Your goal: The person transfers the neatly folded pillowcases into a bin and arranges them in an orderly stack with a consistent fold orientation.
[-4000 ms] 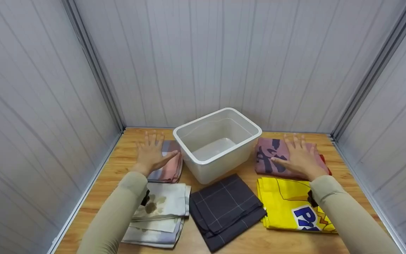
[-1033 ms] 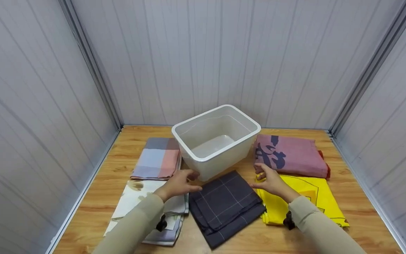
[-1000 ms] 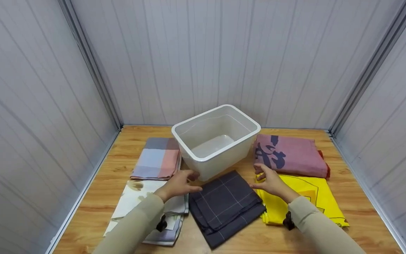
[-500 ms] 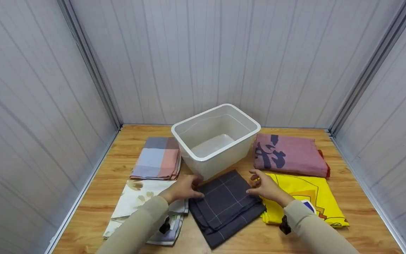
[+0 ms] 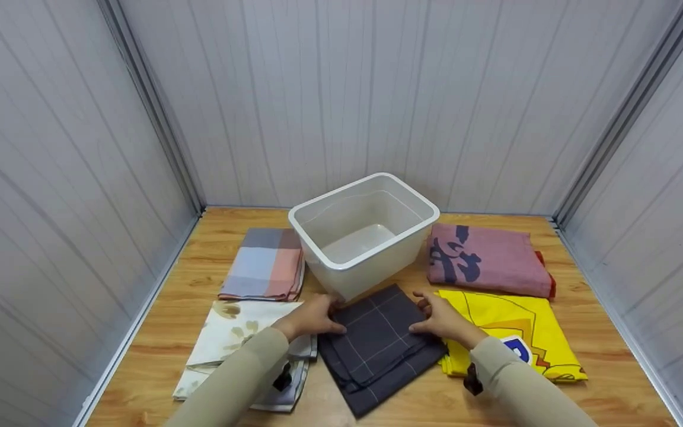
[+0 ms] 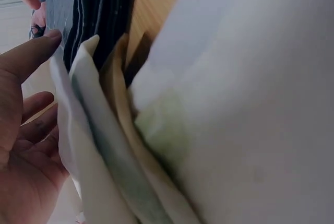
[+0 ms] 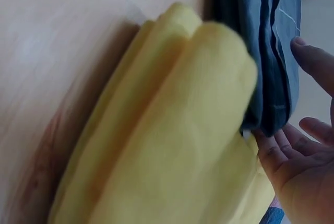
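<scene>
A folded dark cloth with a thin white grid (image 5: 377, 341) lies flat at the front middle of the table. At its left edge is my left hand (image 5: 309, 317), thumb tip over the cloth and the other fingers loosely bent. In the left wrist view that hand (image 6: 31, 114) is also beside a folded white floral cloth (image 6: 125, 151). My right hand (image 5: 445, 320) is at the dark cloth's right edge. The right wrist view shows its fingertips (image 7: 269, 148) against the cloth's edge, the thumb near the top face. Neither hand's fingers close around the cloth.
Behind the dark cloth stands a white plastic bin (image 5: 371, 255) with nothing in it. A checked cloth (image 5: 264, 264) lies left of it, a mauve cloth (image 5: 495, 261) right. A yellow printed cloth (image 5: 513, 332) lies front right. Panel walls (image 5: 341, 101) enclose the table.
Both hands have come from above the back cloths down to the dark cloth, then slid slightly closer together along its sides. The cloths and bin keep their places.
</scene>
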